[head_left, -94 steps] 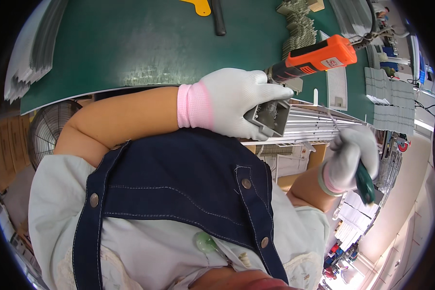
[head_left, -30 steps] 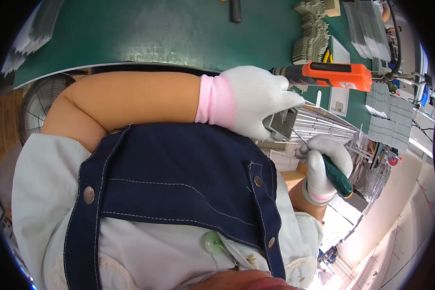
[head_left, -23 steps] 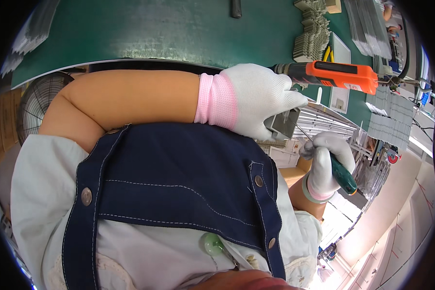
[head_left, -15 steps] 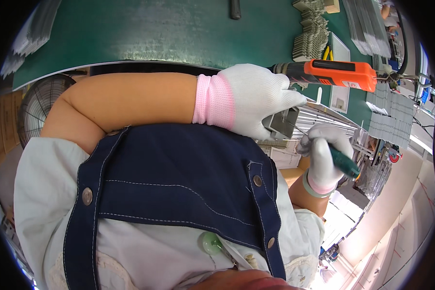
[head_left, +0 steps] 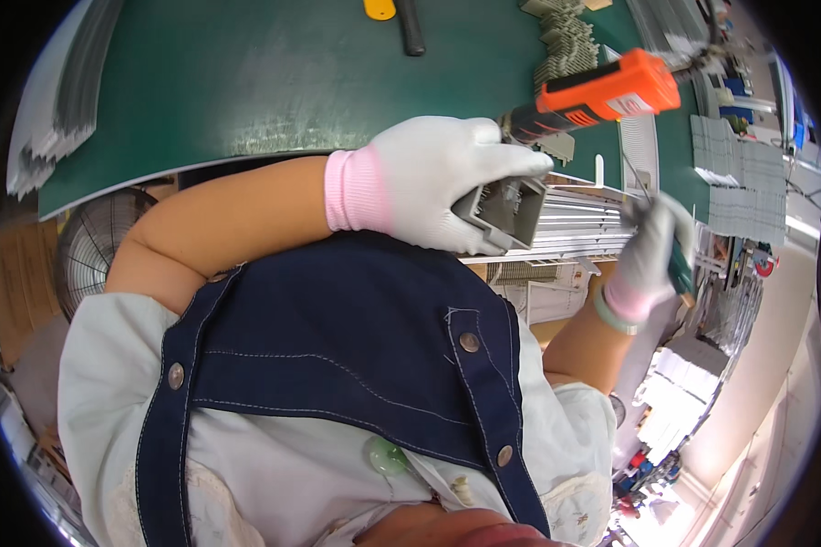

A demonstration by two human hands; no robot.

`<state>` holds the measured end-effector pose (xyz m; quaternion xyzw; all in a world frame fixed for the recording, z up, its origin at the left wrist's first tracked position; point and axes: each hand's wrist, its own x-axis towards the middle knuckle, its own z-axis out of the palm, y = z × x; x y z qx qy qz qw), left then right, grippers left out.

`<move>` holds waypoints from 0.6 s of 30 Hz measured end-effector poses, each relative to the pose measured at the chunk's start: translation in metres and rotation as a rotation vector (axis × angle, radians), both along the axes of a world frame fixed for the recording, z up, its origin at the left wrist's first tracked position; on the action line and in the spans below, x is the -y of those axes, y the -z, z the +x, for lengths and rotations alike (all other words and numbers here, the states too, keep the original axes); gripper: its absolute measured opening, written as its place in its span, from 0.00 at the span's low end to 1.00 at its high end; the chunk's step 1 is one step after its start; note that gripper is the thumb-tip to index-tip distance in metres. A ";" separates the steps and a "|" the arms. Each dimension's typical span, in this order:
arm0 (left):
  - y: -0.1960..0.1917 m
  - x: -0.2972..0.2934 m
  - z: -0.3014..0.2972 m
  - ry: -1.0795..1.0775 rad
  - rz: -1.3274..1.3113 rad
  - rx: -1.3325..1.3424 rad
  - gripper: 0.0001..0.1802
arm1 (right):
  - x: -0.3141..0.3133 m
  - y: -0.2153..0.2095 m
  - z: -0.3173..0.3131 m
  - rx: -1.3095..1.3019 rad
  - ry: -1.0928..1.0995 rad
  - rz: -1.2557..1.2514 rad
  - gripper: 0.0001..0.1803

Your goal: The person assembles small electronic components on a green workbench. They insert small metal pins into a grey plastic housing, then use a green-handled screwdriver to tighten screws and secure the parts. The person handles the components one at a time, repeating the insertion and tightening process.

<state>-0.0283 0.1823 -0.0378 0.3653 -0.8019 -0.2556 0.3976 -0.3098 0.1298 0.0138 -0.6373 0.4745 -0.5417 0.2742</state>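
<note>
1. Left hand point(head_left: 438, 182) is gripping a grey block point(head_left: 506, 211) at the bench point(head_left: 246, 82) near edge.
2. Right hand point(head_left: 648, 255) is clutching a green tool point(head_left: 680, 269), right of block.
3. Orange driver point(head_left: 602, 91) is lying just beyond.

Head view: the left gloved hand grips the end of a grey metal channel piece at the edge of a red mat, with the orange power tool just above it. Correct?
Not quite. The mat is green, not red, as the head view shows. The left gloved hand does grip the grey metal channel piece, with the orange power tool just above.
</note>
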 end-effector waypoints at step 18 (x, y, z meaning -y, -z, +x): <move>0.000 0.010 0.005 0.043 0.022 -0.002 0.46 | 0.123 0.073 -0.024 -0.674 0.035 -0.241 0.16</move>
